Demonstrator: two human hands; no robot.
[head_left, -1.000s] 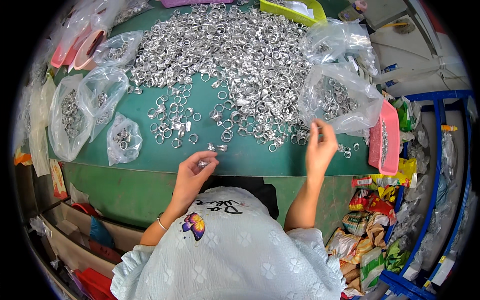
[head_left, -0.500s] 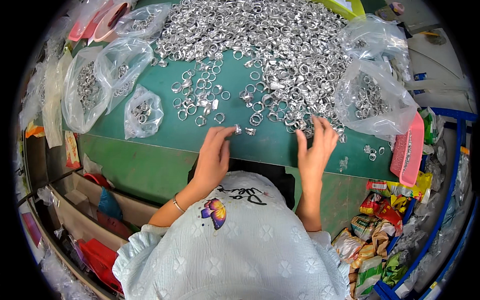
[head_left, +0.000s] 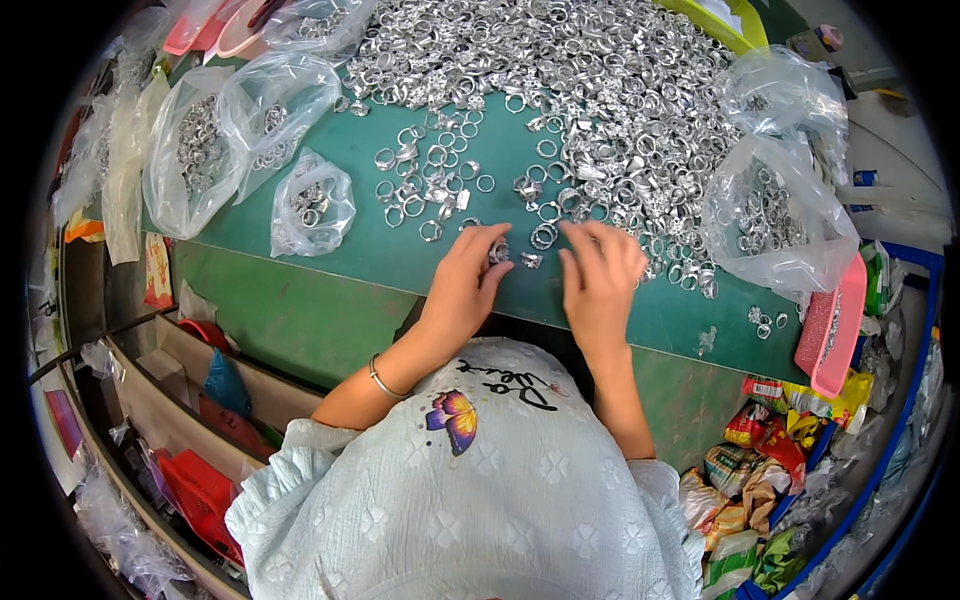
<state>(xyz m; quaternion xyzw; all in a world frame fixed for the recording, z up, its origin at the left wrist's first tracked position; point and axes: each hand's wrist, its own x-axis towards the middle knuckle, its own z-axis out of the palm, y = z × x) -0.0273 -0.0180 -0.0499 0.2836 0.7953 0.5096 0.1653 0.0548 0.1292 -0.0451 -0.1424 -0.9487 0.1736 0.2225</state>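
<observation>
My left hand (head_left: 466,285) is at the table's near edge, with a silver ring (head_left: 498,251) pinched between its thumb and fingers. Just right of it, a second silver ring with a broad patterned top (head_left: 532,261) lies loose on the green tabletop. My right hand (head_left: 604,285) hovers at the near edge of a big heap of silver rings (head_left: 630,150). Its thumb and fingers are apart and I see nothing between them. A smaller spread of rings (head_left: 437,160) lies beyond my left hand.
Clear plastic bags holding rings stand left (head_left: 312,205) and right (head_left: 765,215). A pink basket (head_left: 835,335) sits at the table's right edge, a yellow-green basket (head_left: 735,35) behind the heap. Drawers (head_left: 165,400) stand low left; crumpled packets (head_left: 750,450) lie low right.
My right hand has moved left, toward my left hand. The left fingers have come around the ring that was beside their tips. The whole view has shifted slightly.
</observation>
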